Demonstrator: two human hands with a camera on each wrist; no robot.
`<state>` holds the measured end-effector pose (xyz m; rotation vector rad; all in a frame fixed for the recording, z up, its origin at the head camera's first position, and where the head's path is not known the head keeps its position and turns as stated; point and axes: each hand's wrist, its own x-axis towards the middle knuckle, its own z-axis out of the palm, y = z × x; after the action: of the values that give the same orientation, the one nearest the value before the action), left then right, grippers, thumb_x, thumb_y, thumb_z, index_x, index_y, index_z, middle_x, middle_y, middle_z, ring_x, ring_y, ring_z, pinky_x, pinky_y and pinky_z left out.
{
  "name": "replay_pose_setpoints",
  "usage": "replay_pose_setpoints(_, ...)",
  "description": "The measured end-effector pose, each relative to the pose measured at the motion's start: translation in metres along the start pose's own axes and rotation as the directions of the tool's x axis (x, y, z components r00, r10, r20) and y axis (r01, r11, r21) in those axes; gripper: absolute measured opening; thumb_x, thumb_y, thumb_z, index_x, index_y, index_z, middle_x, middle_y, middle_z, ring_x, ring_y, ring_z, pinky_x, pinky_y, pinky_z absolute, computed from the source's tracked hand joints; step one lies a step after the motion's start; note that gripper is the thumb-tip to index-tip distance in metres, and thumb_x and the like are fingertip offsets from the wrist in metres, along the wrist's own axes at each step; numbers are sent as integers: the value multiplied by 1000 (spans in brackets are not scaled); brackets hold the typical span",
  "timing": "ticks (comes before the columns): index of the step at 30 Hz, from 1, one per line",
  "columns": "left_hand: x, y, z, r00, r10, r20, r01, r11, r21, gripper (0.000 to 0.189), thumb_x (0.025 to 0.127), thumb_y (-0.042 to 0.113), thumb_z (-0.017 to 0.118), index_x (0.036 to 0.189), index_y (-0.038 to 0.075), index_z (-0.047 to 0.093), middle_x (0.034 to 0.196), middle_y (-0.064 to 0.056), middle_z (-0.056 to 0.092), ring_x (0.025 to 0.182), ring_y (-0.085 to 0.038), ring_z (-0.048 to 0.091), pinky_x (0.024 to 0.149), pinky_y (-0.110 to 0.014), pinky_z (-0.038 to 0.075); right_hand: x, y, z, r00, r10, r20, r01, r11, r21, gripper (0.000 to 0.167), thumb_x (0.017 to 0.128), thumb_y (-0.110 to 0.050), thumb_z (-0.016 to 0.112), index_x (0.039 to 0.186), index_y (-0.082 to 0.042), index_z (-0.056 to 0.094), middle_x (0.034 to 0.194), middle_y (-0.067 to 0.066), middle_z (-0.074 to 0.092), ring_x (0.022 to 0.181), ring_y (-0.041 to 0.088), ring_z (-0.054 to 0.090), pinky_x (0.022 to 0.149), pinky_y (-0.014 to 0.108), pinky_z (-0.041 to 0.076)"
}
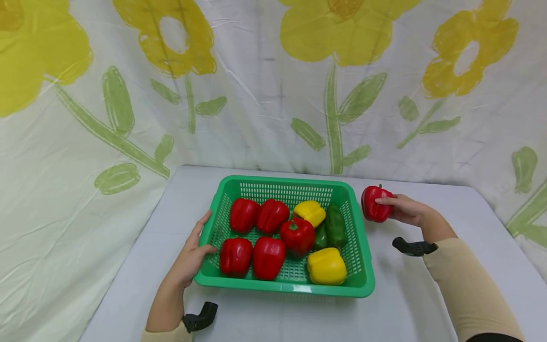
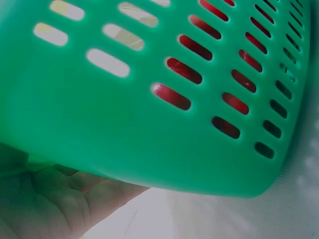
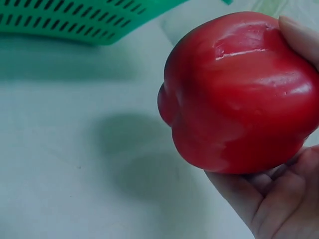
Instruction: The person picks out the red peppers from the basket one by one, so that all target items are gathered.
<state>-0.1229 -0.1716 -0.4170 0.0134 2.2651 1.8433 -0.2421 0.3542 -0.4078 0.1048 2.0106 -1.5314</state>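
A green plastic basket (image 1: pixel 282 286) with slotted walls stands on the table. My left hand (image 1: pixel 190 259) grips its left rim, thumb over the edge on the inner side; in the left wrist view the palm (image 2: pixel 60 204) shows beneath the green rim. To the right of the basket, my right hand (image 1: pixel 408 209) holds a red bell pepper (image 1: pixel 376 204) by its side, stem upward. The right wrist view shows this red pepper (image 3: pixel 239 94) between thumb and fingers, with its shadow on the tabletop below. Inside the basket lie several red bell peppers (image 1: pixel 268 259).
Also in the basket are two yellow bell peppers (image 1: pixel 326 266) and dark green vegetables (image 1: pixel 335 225), partly covered by neighbours. A white-covered table (image 1: pixel 141 266) carries everything. Behind it hangs a white cloth (image 1: pixel 252 109) painted with yellow flowers.
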Motion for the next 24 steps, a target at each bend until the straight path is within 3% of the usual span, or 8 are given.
replay_pose_setpoints(9, 0, 1, 1, 1000, 9, 2, -9, 1000, 2, 80, 83, -8, 39, 150, 27, 12, 156, -9, 10, 138, -37, 19, 95, -45, 39, 8, 12, 5, 998, 61, 14, -61, 998, -4, 77, 92, -32, 52, 143, 5, 8, 138, 17, 31, 122, 30, 35, 93, 36, 47)
replay_pose_setpoints(24, 0, 0, 1, 1000, 9, 1, -9, 1000, 1, 80, 83, -8, 39, 150, 27, 12, 156, -9, 10, 137, -36, 20, 96, -45, 38, 18, 14, 10, 995, 98, 20, -96, 993, -73, 80, 91, -36, 53, 142, 8, 11, 145, 25, 25, 124, 34, 36, 95, 37, 46)
